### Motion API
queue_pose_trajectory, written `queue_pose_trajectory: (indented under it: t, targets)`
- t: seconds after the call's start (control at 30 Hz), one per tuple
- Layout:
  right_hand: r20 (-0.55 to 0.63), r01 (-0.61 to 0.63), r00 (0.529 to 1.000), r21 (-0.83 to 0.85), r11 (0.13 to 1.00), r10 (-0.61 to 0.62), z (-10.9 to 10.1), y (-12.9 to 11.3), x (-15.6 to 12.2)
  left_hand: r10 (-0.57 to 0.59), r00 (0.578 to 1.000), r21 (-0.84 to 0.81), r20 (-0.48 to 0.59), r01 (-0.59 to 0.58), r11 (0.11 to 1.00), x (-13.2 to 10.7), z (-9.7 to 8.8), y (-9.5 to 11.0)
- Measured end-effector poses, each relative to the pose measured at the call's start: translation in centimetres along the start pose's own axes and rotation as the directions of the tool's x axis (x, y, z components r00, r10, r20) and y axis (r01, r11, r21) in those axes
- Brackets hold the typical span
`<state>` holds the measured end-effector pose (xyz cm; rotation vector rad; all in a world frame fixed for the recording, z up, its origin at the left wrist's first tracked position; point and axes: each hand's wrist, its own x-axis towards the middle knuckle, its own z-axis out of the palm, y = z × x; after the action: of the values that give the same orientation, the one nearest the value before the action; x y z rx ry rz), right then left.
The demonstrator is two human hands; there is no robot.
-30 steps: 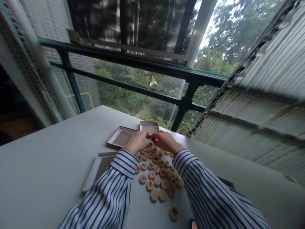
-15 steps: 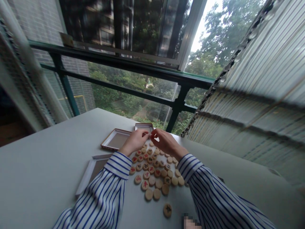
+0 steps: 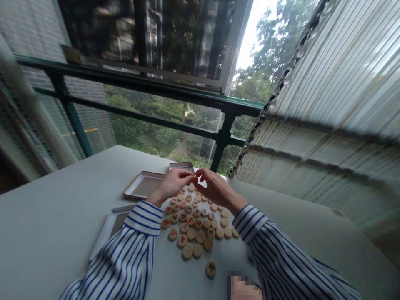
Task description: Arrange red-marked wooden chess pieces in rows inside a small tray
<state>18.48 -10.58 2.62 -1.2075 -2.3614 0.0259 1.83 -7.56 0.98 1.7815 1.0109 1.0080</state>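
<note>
Over the far end of the scattered pieces, my left hand [image 3: 175,184] and my right hand [image 3: 217,189] meet at their fingertips. Between them they pinch a small brownish xiangqi piece [image 3: 195,180], mostly covered by the fingers. Below the hands lie many round wooden xiangqi pieces [image 3: 191,234], some showing red or black characters, others blank side up. One piece with a black character [image 3: 211,269] lies apart, nearer to me. Just behind my left hand stands a small shallow box part [image 3: 181,164].
Left of the pieces is a shallow open tray with a brown rim [image 3: 131,188]. Another pale box part [image 3: 101,235] sits partly behind my left sleeve. The white table [image 3: 56,225] ends at a window with a green railing [image 3: 150,118]; a curtain [image 3: 312,158] hangs at right.
The view has shifted slightly to the right, so everything sits further left. My fingertips have drawn together, and a brownish edge now shows between them. The pieces on the table lie as before.
</note>
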Motion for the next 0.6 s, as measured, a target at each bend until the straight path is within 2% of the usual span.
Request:
queue_pose_trajectory:
  t: [0.3,0.6]
  targets:
    - [-0.115,-0.127,0.983,0.136,0.982,0.143,-2.3,1.1,-3.7,0.006,1.000,0.012,0.007,-0.006,1.000,-0.5,1.0,1.4]
    - [-0.130,-0.136,0.974,0.331,0.934,0.188,-3.2,1.2,-7.4,0.065,0.996,-0.037,0.068,-0.062,0.997,-1.6,3.4,3.7]
